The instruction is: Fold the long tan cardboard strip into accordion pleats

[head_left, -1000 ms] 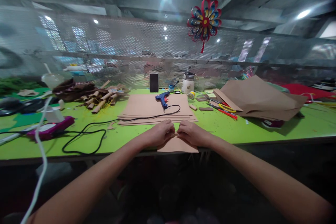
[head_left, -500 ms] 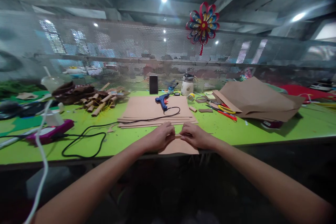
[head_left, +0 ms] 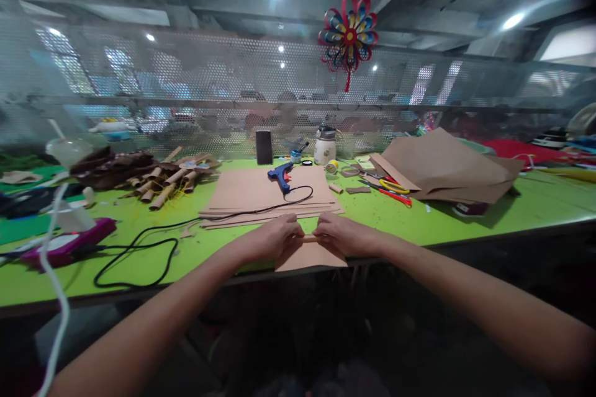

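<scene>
At the table's front edge lies a small sheet of brown paper [head_left: 311, 255], its far edge rolled into a narrow tube. My left hand [head_left: 284, 237] is closed on the left end of the roll. Its right end is pinched by my right hand [head_left: 342, 234], fingers curled over it. Just beyond my hands is a stack of brown paper sheets [head_left: 242, 192], and on top of it rests a blue glue gun [head_left: 280, 177] with its black cord trailing left.
Brown paper rolls [head_left: 162, 189] lie in a pile on the left, near a purple power strip [head_left: 69, 245] and a white cable [head_left: 58, 285]. Scissors and pliers with red and yellow handles [head_left: 395, 189] sit right of the stack, beside large brown sheets [head_left: 447, 164]. A bottle [head_left: 325, 147] stands behind.
The whole view has shifted slightly, so things appear further left. Both hands remain on the paper, and its rolled edge sits slightly nearer the table's front edge.
</scene>
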Available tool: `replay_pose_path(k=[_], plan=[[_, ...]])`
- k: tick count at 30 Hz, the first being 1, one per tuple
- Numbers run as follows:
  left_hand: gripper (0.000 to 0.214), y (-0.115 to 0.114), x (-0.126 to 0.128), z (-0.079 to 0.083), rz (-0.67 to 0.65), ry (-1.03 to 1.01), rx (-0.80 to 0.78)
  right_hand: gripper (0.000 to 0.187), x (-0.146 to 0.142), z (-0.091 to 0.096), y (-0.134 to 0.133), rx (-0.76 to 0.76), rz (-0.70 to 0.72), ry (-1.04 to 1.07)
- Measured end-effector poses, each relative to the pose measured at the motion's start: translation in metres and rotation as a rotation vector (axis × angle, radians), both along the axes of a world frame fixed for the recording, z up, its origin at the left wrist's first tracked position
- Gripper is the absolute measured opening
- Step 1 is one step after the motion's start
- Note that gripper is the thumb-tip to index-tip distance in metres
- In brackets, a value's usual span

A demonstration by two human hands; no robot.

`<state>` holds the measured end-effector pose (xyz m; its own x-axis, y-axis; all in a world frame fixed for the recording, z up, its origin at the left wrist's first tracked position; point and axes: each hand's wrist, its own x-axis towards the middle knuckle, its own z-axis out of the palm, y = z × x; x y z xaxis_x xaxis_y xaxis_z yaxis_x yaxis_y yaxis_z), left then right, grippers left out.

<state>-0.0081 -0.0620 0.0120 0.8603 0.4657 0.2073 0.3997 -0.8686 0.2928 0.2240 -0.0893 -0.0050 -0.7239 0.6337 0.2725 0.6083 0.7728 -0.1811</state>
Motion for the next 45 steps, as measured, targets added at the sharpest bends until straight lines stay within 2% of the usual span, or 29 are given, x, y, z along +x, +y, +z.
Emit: replay_pose_path(k=[5, 17, 24, 32, 38, 45], plan=[[0.029, -0.006, -0.003, 0.006, -0.035, 0.024, 0.016, 0.015, 0.006, -0.003, 0.0, -0.012, 0.009, -0.003], [0.031, -0.007, -0.007, 0.007, -0.047, 0.056, 0.014, 0.018, 0.01, 0.01, -0.006, -0.017, 0.08, -0.054], [0.03, -0.006, -0.007, 0.004, -0.057, 0.022, 0.04, 0.027, 0.015, 0.015, -0.01, -0.043, 0.097, -0.076], [0.03, -0.01, -0.006, 0.01, -0.065, 0.058, 0.05, 0.035, 0.017, 0.014, -0.011, -0.042, 0.123, -0.089], [0.023, -0.011, -0.006, 0.007, -0.04, 0.083, 0.111, 0.041, 0.015, 0.014, -0.012, -0.045, 0.104, -0.122], [0.014, -0.02, -0.004, 0.01, 0.046, 0.188, 0.203, 0.045, 0.007, 0.025, -0.025, -0.022, 0.088, -0.178]])
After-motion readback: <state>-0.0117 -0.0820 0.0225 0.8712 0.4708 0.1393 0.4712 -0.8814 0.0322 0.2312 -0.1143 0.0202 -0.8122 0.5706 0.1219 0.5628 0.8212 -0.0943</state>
